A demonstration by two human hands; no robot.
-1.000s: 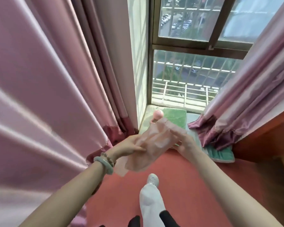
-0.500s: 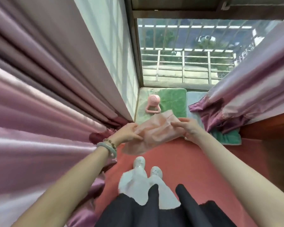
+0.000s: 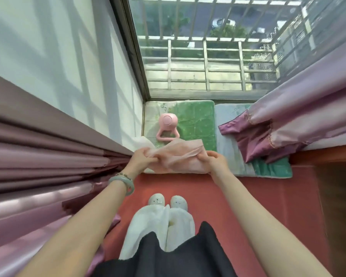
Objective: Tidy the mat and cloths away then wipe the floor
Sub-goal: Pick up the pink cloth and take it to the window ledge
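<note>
Standing on the red floor (image 3: pixel 248 196) in front of a window (image 3: pixel 208 56), the person holds a thin pink cloth (image 3: pixel 180 158) stretched between both hands, over the near edge of a green mat (image 3: pixel 196 118). The left hand (image 3: pixel 141 159) pinches the cloth's left end, thumb and curled fingers bunching the fabric, and a pale green bracelet (image 3: pixel 124 183) sits on that wrist. The right hand (image 3: pixel 216 162) grips the right end, fingers curled round the lower edge with the thumb on top. The cloth hangs in soft folds, and whether it touches the mat beneath cannot be told. On the green mat, which lies in the corner against the wall and the window frame, rests a small pink device (image 3: pixel 167 124) with a round head and a loop-shaped base. Just to the right lies a second mat (image 3: pixel 228 148), pale grey with a darker green end, and the purple hem of the right curtain (image 3: pixel 254 140) is draped over it. A bit of white fabric (image 3: pixel 141 141) shows at the foot of the wall behind the left hand. Folds of the left curtain (image 3: pixel 48 156) fill the left side, and two white slippers (image 3: pixel 168 200) stand side by side on the floor below the hands
</note>
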